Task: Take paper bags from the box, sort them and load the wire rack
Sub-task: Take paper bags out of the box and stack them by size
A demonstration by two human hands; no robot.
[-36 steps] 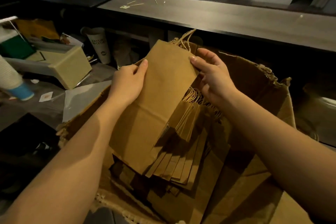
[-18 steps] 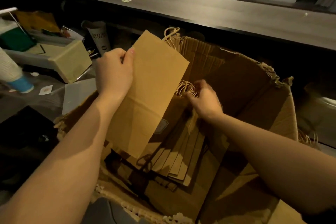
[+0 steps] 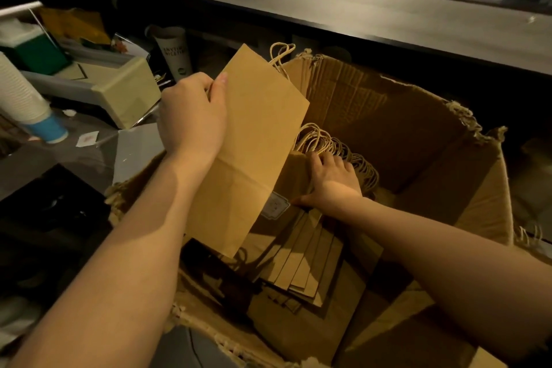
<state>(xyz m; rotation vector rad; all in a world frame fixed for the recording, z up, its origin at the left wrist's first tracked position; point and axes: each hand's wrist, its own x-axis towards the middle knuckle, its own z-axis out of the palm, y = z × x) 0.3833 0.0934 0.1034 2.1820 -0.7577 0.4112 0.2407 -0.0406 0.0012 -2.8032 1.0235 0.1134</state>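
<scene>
The flat brown paper bag (image 3: 248,152) is lifted above the near-left part of the box, tilted, with its twisted paper handles pointing to the far side. The left hand (image 3: 191,119) pinches its left edge, thumb on the front face and fingers behind. That grip probably keeps the bag flat and out of the way while the other hand works.

Just to the right and lower, inside the box, lies the fanned stack of brown paper bags (image 3: 304,263), its cord handles (image 3: 328,143) bunched at the far end. The right hand (image 3: 331,182) sits on that end, fingers curled over the top edges and thumb spread across the face. It appears to be gathering the next bag or bundle; the fingertips are hidden among the handles. The two hands are apart, one on each load.

The torn corrugated cardboard box (image 3: 403,128) stands open below a long dark counter (image 3: 388,18). A column of white ribbed paper cups (image 3: 21,92) lies at far left. No wire rack is in view, so loading looks some way off.
</scene>
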